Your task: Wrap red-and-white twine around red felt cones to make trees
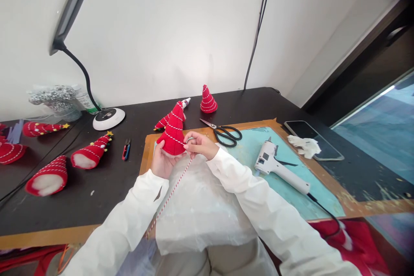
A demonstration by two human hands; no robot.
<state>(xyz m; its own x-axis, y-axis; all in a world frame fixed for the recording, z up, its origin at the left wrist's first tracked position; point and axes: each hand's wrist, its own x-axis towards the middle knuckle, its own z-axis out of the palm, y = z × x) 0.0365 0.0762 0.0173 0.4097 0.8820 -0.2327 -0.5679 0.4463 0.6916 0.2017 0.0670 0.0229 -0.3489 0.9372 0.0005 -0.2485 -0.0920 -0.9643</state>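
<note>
In the head view my left hand [162, 160] is wrapped round the lower left of a red felt cone [174, 131] with rows of red-and-white twisted cord. The cone stands tilted, tip up, and a little white stuffing shows at its base. At its lower right edge, my right hand [201, 145] has thumb and forefinger pinched on the cord. From those fingers the loose striped cord [173, 192] runs down to the left across a white plastic sheet [207, 209] over my lap. Another red cone [162, 121] lies partly hidden behind the held one.
Black-handled scissors [223, 131] lie beyond my right hand. A white glue gun [280, 168] rests on the blue mat [304, 198] at right, near a phone [315, 140]. One small cone [208, 100] stands at the back. Stuffed cones [48, 177], snips [126, 150] and a lamp [109, 119] are left.
</note>
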